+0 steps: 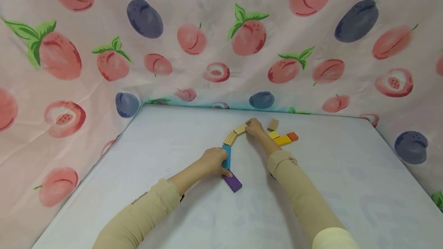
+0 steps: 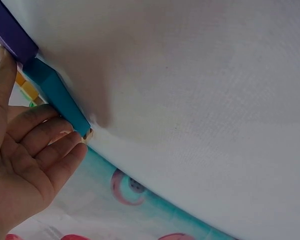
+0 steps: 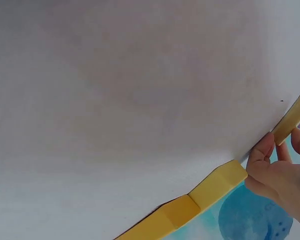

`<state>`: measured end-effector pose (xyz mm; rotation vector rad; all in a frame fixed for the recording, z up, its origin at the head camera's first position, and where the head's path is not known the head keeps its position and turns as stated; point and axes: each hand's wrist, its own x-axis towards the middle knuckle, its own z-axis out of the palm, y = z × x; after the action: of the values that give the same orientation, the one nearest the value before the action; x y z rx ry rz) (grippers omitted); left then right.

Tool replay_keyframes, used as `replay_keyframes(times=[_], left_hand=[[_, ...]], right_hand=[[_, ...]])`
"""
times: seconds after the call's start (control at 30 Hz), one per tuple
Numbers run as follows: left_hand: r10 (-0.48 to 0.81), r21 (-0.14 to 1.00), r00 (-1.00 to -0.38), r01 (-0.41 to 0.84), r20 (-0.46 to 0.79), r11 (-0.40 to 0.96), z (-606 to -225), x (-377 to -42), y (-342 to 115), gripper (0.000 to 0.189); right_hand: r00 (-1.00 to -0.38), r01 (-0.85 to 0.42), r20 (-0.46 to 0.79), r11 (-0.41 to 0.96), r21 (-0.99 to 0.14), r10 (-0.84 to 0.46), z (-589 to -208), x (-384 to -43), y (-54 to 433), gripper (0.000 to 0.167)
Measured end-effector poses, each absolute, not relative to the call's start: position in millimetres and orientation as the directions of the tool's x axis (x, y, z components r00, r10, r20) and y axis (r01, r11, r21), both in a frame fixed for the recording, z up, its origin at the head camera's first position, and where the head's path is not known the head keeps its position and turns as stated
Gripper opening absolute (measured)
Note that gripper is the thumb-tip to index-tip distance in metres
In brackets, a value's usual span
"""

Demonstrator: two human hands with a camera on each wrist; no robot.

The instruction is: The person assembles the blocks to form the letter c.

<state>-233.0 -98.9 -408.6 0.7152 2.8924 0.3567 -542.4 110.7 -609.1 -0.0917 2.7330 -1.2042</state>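
Note:
My left hand (image 1: 215, 160) lies beside a blue block (image 1: 226, 156) on the white table. Its thumb touches a purple block (image 1: 232, 181), and its loosely bent fingers rest along the blue block's side. The purple and blue blocks meet end to end at an angle. Beyond them a wooden block (image 1: 230, 138) continues the curved row, followed by another wooden block (image 1: 240, 129). At that block's far end my right hand (image 1: 255, 127) pinches it; in the right wrist view its fingertips (image 3: 266, 142) are at the block's end and the thumb is on its side.
To the right of my right hand stand a tan block (image 1: 273, 125), a light yellow block (image 1: 273, 135), a deeper yellow block (image 1: 282, 140) and an orange-red block (image 1: 292, 136). Behind the white table (image 1: 346, 187) hangs a fruit-print cloth (image 1: 221, 49).

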Motion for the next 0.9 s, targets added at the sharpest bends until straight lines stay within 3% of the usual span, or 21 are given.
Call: replay_keyframes(times=[0.3, 0.4, 0.53, 0.9], left_hand=[[0.466, 0.289, -0.882, 0.427, -0.079, 0.857, -409.2, -230.6, -98.4, 0.047], [0.469, 0.282, -0.880, 0.433, -0.073, 0.856, -408.6, -230.8, -98.2, 0.046], [0.470, 0.279, -0.880, 0.435, -0.072, 0.856, -407.9, -228.9, -99.0, 0.046], [0.485, 0.253, -0.872, 0.456, -0.065, 0.853, -406.8, -228.8, -99.6, 0.049]], right_hand=[[-0.987, -0.004, -0.109, 0.705, -0.709, -0.115, -697.4, -627.5, 126.3, 0.030], [-0.987, 0.001, -0.116, 0.710, -0.704, -0.114, -692.9, -624.6, 125.3, 0.030], [-0.989, 0.003, -0.107, 0.708, -0.706, -0.102, -664.3, -593.6, 117.9, 0.026], [-0.995, -0.001, -0.071, 0.757, -0.653, -0.063, -690.7, -620.2, 121.9, 0.024]])
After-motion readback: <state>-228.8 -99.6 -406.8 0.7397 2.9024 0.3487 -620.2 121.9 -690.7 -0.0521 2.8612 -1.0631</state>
